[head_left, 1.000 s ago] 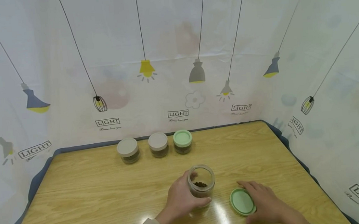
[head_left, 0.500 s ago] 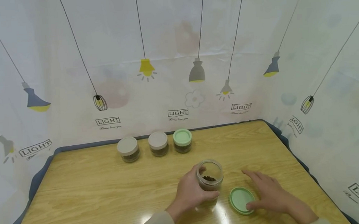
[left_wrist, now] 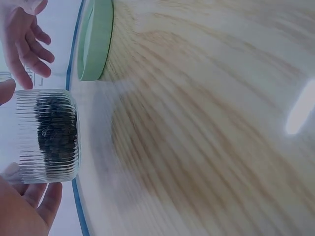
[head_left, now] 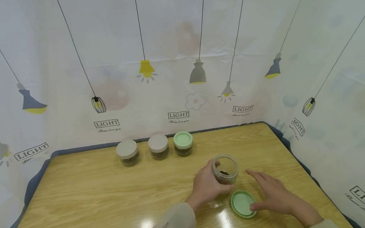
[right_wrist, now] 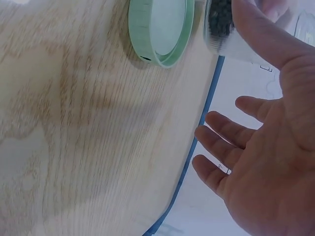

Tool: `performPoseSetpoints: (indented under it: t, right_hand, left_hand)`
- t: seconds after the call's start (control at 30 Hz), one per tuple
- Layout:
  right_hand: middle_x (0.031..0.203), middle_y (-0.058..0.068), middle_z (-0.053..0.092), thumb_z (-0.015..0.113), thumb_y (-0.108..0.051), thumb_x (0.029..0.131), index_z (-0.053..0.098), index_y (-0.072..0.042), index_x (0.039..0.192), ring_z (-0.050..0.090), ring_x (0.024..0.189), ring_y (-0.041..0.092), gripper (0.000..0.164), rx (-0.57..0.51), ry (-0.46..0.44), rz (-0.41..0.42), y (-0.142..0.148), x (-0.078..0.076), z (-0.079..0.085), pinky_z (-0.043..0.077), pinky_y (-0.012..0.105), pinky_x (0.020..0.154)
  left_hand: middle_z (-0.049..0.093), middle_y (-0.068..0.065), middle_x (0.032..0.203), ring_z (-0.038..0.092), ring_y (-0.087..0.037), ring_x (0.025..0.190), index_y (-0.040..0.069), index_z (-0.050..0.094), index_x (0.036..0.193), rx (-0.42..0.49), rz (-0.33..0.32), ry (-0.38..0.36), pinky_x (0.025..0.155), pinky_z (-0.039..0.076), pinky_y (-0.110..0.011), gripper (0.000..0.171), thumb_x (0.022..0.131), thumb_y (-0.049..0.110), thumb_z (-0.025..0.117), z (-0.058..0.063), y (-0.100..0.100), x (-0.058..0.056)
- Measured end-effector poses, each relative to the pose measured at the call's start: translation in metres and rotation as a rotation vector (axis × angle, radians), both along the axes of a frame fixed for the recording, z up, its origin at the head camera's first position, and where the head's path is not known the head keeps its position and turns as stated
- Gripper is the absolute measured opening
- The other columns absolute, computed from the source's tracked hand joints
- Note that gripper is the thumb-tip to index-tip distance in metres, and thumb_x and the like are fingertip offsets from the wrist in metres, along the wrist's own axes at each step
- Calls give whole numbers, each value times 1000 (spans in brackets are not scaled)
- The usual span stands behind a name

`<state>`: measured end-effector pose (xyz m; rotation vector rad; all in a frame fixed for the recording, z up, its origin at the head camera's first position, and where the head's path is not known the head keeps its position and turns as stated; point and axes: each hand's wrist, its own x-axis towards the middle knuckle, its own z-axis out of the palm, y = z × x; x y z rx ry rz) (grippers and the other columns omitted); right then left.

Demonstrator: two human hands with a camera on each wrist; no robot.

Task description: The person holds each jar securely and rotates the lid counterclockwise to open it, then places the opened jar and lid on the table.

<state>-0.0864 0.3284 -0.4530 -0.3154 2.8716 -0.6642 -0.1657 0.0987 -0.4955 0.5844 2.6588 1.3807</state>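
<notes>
My left hand (head_left: 208, 183) grips an uncovered clear ribbed jar (head_left: 226, 169) by its side, thumb and fingers on opposite walls. Dark grains (left_wrist: 56, 132) fill its lower part, and in the left wrist view its base is raised above the table. A green lid (head_left: 242, 204) lies on the table just in front of the jar, its raised rim facing up. To the right of both, my right hand (head_left: 277, 197) hovers with fingers spread and nothing in its grasp. Its thumb overlaps the lid's edge in the head view, while the right wrist view shows the palm bare.
Along the back of the wooden table (head_left: 96, 196) stand two jars with grey lids, one at the left (head_left: 127, 153) and one beside it (head_left: 158, 147), then a green-lidded jar (head_left: 183, 143). A printed white curtain (head_left: 156, 94) hangs behind and on both sides.
My left hand has carried the jar to the right and farther back. The right hand has lifted off the lid's right edge and spread its fingers. The lid stays on the table.
</notes>
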Motion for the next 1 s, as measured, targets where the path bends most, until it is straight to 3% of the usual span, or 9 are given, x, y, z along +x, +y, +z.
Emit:
performPoseSetpoints:
  t: [0.6, 1.0]
  right_hand:
    - [146, 26, 42, 78, -55, 72, 28, -4, 151, 43, 128, 51, 106, -23, -20, 25, 2, -1, -7, 34, 74, 92]
    - [146, 28, 40, 78, -56, 73, 28, -3, 150, 41, 129, 52, 106, -24, -64, -4, 3, -3, -10, 33, 74, 93]
  left_hand:
    - [61, 2, 134, 60, -17, 117, 25, 42, 144, 2, 40, -43, 96, 50, -39, 94, 65, 47, 87, -13, 36, -6]
    - [58, 4, 136, 57, -16, 122, 25, 37, 146, 30, -17, -76, 101, 47, -41, 98, 65, 48, 88, -19, 40, -6]
